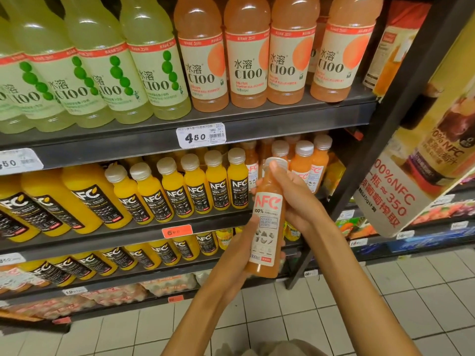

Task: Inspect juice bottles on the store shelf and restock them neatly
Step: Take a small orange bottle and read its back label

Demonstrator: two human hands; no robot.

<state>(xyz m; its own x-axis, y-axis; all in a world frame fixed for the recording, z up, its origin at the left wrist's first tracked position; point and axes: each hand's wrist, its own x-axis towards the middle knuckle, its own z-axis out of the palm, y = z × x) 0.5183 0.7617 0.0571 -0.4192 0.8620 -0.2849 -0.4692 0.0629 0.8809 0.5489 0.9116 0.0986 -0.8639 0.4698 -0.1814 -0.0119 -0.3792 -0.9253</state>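
Observation:
A small NFC guava juice bottle (267,222) with a white label and grey cap is held upright in front of the shelf. My left hand (243,242) cups its lower body from behind and below. My right hand (295,199) wraps its neck, the thumb resting on the cap. Behind it on the middle shelf (205,222) stand more pale orange NFC bottles (304,165) at the right end. Beside them runs a row of yellow NFC bottles (195,186) with black labels.
The upper shelf (282,119) carries green C100 bottles (102,73) and pink C100 bottles (246,57). A dark upright post (372,160) and an angled promotional sign (416,181) stand at the right. More yellow bottles fill the lower shelf (154,268). White floor tiles (359,304) lie below.

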